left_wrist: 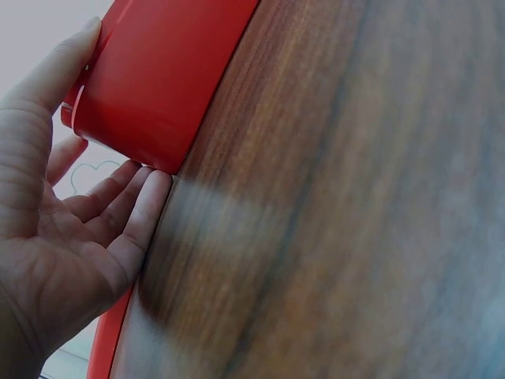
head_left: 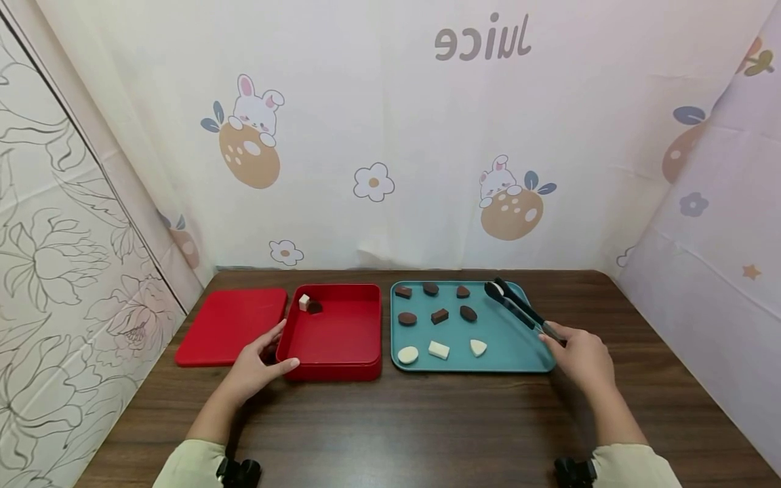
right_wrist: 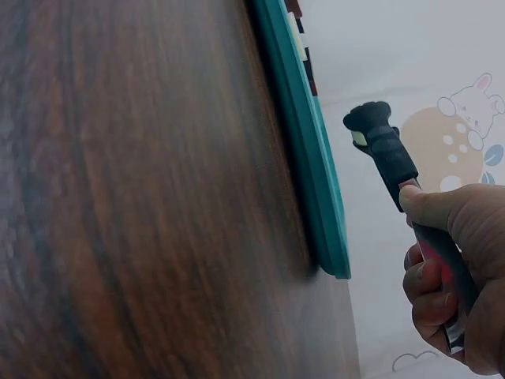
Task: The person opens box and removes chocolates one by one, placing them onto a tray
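My right hand [head_left: 582,359] holds black-tipped tongs [head_left: 525,308] over the right part of a teal tray [head_left: 506,356]. A white chocolate piece [right_wrist: 360,138] sits between the tong tips. On the tray lie several dark chocolates [head_left: 440,316] and three white ones, among them a rectangular white chocolate [head_left: 438,350]. My left hand [head_left: 253,366] grips the near left corner of a red box [head_left: 332,339], its thumb at the rim and its fingers against the side. Inside the box, a white chocolate cube [head_left: 304,302] and a dark chocolate [head_left: 314,307] lie at the far left.
A flat red lid [head_left: 234,325] lies left of the box on the brown wooden table [head_left: 403,434]. Behind the table hangs a printed curtain [head_left: 378,122]. The box and tray stand side by side with a narrow gap.
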`<state>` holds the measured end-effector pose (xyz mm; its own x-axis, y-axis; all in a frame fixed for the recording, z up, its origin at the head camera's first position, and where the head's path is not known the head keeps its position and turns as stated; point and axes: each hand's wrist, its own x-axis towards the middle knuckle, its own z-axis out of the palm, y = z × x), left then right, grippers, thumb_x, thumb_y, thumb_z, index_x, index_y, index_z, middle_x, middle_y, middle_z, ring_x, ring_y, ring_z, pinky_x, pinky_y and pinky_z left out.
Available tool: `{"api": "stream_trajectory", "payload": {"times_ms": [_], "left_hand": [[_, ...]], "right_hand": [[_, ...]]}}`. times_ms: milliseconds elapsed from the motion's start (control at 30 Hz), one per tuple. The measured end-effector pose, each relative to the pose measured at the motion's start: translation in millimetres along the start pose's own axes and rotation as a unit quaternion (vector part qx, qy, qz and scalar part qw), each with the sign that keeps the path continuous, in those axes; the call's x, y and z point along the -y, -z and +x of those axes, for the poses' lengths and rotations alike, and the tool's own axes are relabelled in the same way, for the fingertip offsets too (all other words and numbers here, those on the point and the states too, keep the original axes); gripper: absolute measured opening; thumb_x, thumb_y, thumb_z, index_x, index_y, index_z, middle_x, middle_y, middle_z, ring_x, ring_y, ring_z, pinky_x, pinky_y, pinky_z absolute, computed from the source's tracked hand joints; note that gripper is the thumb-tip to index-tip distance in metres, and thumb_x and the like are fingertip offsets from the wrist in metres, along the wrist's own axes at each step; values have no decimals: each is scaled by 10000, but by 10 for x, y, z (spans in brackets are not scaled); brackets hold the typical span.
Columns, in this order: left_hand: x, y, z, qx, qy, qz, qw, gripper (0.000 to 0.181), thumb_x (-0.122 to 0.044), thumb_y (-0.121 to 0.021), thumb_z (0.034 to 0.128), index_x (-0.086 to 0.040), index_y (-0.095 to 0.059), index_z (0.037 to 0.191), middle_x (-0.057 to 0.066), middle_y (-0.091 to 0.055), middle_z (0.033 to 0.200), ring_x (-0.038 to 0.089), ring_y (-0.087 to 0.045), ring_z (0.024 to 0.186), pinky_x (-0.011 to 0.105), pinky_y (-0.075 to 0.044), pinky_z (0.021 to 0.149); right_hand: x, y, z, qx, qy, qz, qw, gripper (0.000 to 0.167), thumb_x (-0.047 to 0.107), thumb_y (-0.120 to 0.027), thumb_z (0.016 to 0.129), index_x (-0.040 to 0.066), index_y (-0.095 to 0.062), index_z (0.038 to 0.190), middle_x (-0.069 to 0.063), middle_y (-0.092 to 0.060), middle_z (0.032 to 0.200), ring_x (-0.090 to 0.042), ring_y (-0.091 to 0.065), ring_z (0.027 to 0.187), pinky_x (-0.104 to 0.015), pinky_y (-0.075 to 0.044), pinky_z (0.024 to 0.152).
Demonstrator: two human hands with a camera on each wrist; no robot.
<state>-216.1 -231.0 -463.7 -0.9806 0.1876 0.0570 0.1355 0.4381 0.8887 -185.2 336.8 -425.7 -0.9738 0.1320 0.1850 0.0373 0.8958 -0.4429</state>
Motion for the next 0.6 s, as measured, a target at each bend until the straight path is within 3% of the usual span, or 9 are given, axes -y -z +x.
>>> {"api": "stream_trajectory", "payload": {"times_ms": [233, 367, 433, 500, 600], "left_hand": [[17, 3, 11, 4, 94, 60, 9999, 837, -243, -765, 858, -104, -298, 1539, 214, -458, 1430, 362, -475, 1233, 479, -455, 949], [-144, 16, -42, 37, 151, 27, 9999, 829, -216, -764, 858, -64, -302, 1530, 238, -457, 1421, 384, -474, 1221, 465, -466, 930], [-142, 15, -43, 48, 103, 58, 9999, 827, -209, -762, 859, -53, -301, 1528, 244, -462, 1414, 386, -481, 1211, 465, -471, 921], [-100, 11, -34, 36, 44, 26, 10000, 827, -213, -765, 857, -70, -307, 1530, 232, -467, 1414, 376, -486, 1211, 463, -470, 923], [46, -2, 13, 1, -16, 20, 10000, 831, -232, -768, 855, -107, -308, 1536, 210, -470, 1421, 357, -490, 1215, 453, -473, 922]], "right_hand": [[-4, -24, 40, 331, -293, -95, 9990, 514, 326, -584, 980, -22, -539, 1355, -14, -416, 451, -133, -264, 434, -295, -268, 406], [-15, -27, 70, 466, -352, -153, 9982, 516, 323, -576, 984, -20, -527, 1366, -30, -439, 481, -148, -274, 446, -302, -274, 413], [-25, -25, 93, 546, -383, -179, 9976, 529, 336, -568, 988, -22, -518, 1373, -65, -507, 548, -166, -297, 466, -312, -283, 423], [-30, -20, 115, 614, -412, -192, 9971, 542, 346, -566, 988, -28, -511, 1375, -182, -629, 722, -189, -345, 487, -324, -296, 431], [-26, -4, 146, 660, -431, -236, 9966, 558, 352, -577, 980, -39, -508, 1372, -318, -636, 1068, -266, -484, 560, -341, -350, 442]]}}
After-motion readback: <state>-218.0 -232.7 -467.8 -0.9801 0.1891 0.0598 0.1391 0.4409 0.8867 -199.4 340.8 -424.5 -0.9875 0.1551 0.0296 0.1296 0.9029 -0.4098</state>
